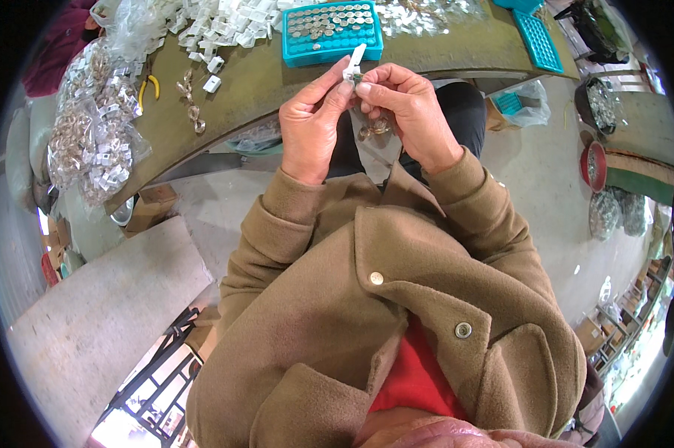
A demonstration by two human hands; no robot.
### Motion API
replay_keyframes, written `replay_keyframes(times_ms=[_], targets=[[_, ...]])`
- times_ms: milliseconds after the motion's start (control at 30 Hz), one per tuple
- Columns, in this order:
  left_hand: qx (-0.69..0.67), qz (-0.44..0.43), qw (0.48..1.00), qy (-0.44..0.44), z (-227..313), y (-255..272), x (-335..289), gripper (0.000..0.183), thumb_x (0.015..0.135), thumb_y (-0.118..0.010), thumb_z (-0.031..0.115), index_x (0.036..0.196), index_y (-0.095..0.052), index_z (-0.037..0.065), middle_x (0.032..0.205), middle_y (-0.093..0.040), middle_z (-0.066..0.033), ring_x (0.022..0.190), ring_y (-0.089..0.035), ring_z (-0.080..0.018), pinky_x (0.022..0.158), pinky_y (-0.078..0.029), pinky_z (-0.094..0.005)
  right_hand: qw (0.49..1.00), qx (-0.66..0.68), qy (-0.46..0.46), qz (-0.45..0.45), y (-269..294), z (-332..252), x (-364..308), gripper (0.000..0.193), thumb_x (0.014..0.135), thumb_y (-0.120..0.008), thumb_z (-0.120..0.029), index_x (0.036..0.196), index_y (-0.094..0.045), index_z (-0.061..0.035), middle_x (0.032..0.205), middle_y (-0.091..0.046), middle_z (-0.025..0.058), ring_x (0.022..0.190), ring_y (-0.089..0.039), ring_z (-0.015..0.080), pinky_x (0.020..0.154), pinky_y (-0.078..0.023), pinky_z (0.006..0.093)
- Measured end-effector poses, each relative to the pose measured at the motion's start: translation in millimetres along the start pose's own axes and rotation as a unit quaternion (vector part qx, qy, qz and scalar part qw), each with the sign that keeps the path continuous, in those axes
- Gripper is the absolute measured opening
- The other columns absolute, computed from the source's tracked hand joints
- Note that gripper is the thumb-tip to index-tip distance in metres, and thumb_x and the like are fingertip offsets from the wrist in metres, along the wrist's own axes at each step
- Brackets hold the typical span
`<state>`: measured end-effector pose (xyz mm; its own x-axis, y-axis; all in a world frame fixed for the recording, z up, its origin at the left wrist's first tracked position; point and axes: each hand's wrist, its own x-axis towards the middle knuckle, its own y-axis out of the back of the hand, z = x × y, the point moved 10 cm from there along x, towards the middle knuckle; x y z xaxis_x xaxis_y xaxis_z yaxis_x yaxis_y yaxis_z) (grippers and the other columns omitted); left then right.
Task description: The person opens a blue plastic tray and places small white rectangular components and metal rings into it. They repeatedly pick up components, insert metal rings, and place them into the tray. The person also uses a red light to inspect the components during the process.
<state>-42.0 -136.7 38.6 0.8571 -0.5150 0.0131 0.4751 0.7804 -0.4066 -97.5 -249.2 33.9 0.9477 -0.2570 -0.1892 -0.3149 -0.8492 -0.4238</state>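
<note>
My left hand pinches a small white plastic housing between thumb and fingertips, its narrow end pointing up and away. My right hand meets it from the other side, thumb and forefinger closed on a tiny dark green part at the housing's lower end. Below the right fingers hangs a twisted brown wire bundle; whether it joins the green part is hidden. Just beyond both hands, a blue tray stands on the table, holding rows of round silvery discs.
White plastic housings lie heaped at the far left of the table. Yellow-handled pliers and a brown wire bundle lie nearby. Filled clear bags crowd the left end. A second blue tray sits far right.
</note>
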Motion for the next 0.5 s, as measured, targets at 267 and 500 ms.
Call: replay_keyframes(times_ms=[267, 500], targets=[[0.066, 0.012, 0.997, 0.035, -4, 1, -2, 0.030, 0.096, -0.063, 0.010, 0.124, -0.063, 0.000, 0.102, -0.069, -0.0047, 0.084, -0.064, -0.0088, 0.075, -0.056, -0.0242, 0.996, -0.079, 0.042, 0.015, 2, -3, 8, 0.007, 0.087, -0.068, -0.005, 0.091, -0.065, 0.0007, 0.080, -0.066, 0.0031, 0.067, -0.058, 0.0070, 0.060, -0.046, 0.0197], [0.081, 0.066, 0.986, 0.127, -15, 24, -6, 0.029, 0.094, -0.065, 0.020, 0.114, -0.066, -0.001, 0.100, -0.071, -0.0075, 0.083, -0.069, -0.0134, 0.069, -0.054, -0.0225, 0.980, -0.173, 0.100, -0.004, -12, -12, -2, 0.012, 0.087, -0.065, -0.005, 0.097, -0.064, -0.0001, 0.076, -0.060, -0.0017, 0.067, -0.051, 0.0039, 0.060, -0.042, 0.0194]])
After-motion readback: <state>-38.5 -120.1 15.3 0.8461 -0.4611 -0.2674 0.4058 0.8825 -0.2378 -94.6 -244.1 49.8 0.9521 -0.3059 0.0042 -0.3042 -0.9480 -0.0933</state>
